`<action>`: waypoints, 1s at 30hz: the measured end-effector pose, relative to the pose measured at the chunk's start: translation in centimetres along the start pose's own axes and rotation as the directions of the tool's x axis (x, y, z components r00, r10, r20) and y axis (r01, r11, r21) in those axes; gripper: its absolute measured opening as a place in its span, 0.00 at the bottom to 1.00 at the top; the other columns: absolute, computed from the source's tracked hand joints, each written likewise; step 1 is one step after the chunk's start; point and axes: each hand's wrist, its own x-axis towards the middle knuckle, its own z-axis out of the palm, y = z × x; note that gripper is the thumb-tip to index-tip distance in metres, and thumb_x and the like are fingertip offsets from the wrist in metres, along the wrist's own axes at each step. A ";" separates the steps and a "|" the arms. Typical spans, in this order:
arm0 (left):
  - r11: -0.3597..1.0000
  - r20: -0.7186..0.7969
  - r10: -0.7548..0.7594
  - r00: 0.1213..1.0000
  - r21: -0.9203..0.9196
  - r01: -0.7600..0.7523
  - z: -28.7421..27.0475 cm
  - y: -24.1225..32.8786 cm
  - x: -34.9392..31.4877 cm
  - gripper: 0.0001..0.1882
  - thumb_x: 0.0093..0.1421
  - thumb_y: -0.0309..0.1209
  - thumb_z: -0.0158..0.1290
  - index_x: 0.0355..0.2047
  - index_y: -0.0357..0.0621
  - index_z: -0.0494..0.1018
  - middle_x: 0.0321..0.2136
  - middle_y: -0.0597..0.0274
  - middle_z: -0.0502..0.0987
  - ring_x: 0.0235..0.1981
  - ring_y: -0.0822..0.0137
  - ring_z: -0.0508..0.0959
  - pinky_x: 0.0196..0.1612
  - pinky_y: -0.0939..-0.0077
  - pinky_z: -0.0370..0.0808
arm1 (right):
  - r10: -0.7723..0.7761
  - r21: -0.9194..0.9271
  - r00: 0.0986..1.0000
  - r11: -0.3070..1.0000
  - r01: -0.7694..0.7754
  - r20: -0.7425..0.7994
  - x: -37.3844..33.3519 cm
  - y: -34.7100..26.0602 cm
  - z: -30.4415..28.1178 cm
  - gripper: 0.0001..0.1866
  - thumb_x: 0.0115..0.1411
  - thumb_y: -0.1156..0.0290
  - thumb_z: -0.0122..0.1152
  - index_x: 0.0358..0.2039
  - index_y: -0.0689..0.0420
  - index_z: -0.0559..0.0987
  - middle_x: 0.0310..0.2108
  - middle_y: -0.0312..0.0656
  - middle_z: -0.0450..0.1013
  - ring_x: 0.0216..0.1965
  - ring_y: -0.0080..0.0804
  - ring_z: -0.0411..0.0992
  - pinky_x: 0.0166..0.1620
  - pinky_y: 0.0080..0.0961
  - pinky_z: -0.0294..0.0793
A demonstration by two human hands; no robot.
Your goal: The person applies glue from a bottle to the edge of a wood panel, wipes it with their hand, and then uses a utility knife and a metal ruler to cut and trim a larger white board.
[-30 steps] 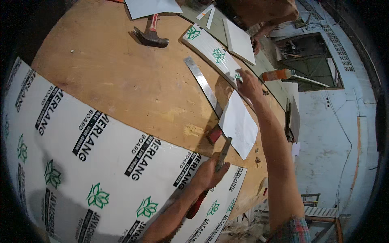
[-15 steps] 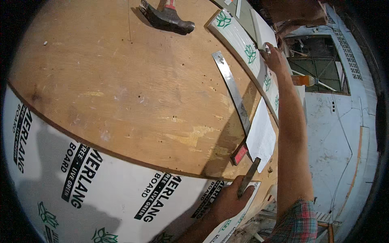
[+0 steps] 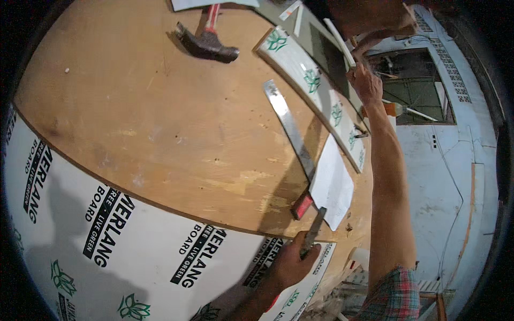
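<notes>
My left hand [image 3: 294,260] is closed around a narrow, flat, dark metal tool [image 3: 315,230], like a file or blade. Its tip reaches the lower edge of a folded white paper [image 3: 332,179]. Stretched to the far right, my right hand [image 3: 367,84] is closed at the near end of a thin white strip [image 3: 339,41], which tilts up beyond a long white board piece with green leaf prints [image 3: 311,80]. Its fingertips are partly hidden. Between the hands lies a try square with a steel blade [image 3: 289,128] and red stock [image 3: 302,206], partly under the paper.
A claw hammer [image 3: 206,47] rests on the wooden tabletop [image 3: 176,123] at the far side. A large printed white board [image 3: 155,251] lies along the near edge. Beyond my right arm are a bottle with orange liquid [image 3: 393,109] and a blue wall [image 3: 428,160].
The white piece at my right hand has turned and now shows as a thin strip, with a dark patch visible beside it. My left hand keeps its grip. The whole view has shifted slightly.
</notes>
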 end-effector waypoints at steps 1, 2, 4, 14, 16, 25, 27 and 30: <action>0.999 0.019 -0.029 0.999 -0.037 0.029 0.0 0.0 0.0 0.21 0.64 0.37 0.53 0.52 0.38 0.66 0.29 0.55 0.76 0.28 0.63 0.76 0.35 0.66 0.75 | 0.010 0.008 0.999 1.000 -0.010 -0.035 0.1 0.9 -0.8 0.15 0.64 0.55 0.50 0.39 0.55 0.71 0.27 0.52 0.77 0.30 0.51 0.79 0.33 0.47 0.78; 0.996 0.040 -0.057 0.998 -0.073 0.060 0.1 -0.1 0.0 0.21 0.64 0.37 0.54 0.53 0.39 0.66 0.28 0.57 0.76 0.27 0.66 0.75 0.33 0.68 0.75 | 0.050 0.020 0.998 0.999 -0.049 -0.028 0.1 2.0 -1.8 0.16 0.63 0.54 0.51 0.39 0.55 0.72 0.27 0.52 0.78 0.31 0.52 0.79 0.34 0.48 0.78; 0.994 0.055 -0.088 0.995 -0.058 0.091 0.2 0.4 0.0 0.23 0.65 0.37 0.53 0.56 0.39 0.64 0.26 0.62 0.74 0.24 0.73 0.74 0.28 0.72 0.74 | 0.128 0.050 0.992 0.991 -0.128 -0.012 -0.3 3.7 -3.9 0.17 0.61 0.52 0.53 0.38 0.54 0.72 0.27 0.53 0.78 0.32 0.54 0.79 0.35 0.48 0.78; 0.793 0.252 0.158 0.955 0.544 -0.275 1.3 -1.6 -0.7 0.20 0.64 0.38 0.49 0.51 0.39 0.68 0.35 0.36 0.78 0.38 0.39 0.79 0.43 0.50 0.76 | 0.207 0.389 0.952 0.915 -0.106 -0.227 -10.4 7.2 -20.5 0.09 0.60 0.64 0.59 0.32 0.55 0.74 0.22 0.50 0.75 0.25 0.48 0.77 0.28 0.40 0.75; 0.731 0.244 0.072 0.967 0.647 -0.218 1.6 0.8 -1.9 0.22 0.62 0.37 0.50 0.52 0.36 0.68 0.40 0.36 0.77 0.44 0.40 0.77 0.49 0.50 0.74 | 0.197 0.429 0.929 0.902 -0.046 -0.314 -14.2 6.1 -24.5 0.08 0.60 0.67 0.60 0.30 0.58 0.75 0.18 0.48 0.74 0.21 0.44 0.77 0.27 0.38 0.75; 0.332 0.227 0.643 0.731 0.778 -0.533 4.0 6.1 -5.3 0.52 0.50 0.40 0.66 0.67 0.36 0.49 0.62 0.34 0.54 0.64 0.37 0.57 0.65 0.49 0.59 | 0.503 0.742 0.839 0.640 -0.200 -0.208 -30.7 -0.1 -36.5 0.07 0.56 0.69 0.61 0.28 0.59 0.75 0.17 0.46 0.73 0.18 0.36 0.75 0.25 0.31 0.75; 0.288 0.209 0.694 0.689 0.796 -0.532 5.6 10.2 -7.9 0.58 0.46 0.43 0.69 0.69 0.37 0.44 0.65 0.33 0.49 0.67 0.35 0.51 0.67 0.46 0.55 | 0.587 0.806 0.804 0.517 -0.288 -0.090 -33.1 -1.9 -39.0 0.08 0.57 0.68 0.60 0.28 0.60 0.75 0.17 0.47 0.73 0.18 0.38 0.75 0.25 0.32 0.74; 0.168 0.244 0.738 0.629 0.836 -0.522 9.0 13.5 -12.1 0.59 0.47 0.44 0.68 0.69 0.38 0.43 0.67 0.34 0.47 0.68 0.34 0.48 0.68 0.43 0.51 | 0.604 0.886 0.796 0.392 -0.248 -0.045 -35.3 -4.1 -42.5 0.13 0.61 0.63 0.59 0.29 0.61 0.74 0.17 0.47 0.72 0.18 0.41 0.74 0.24 0.32 0.73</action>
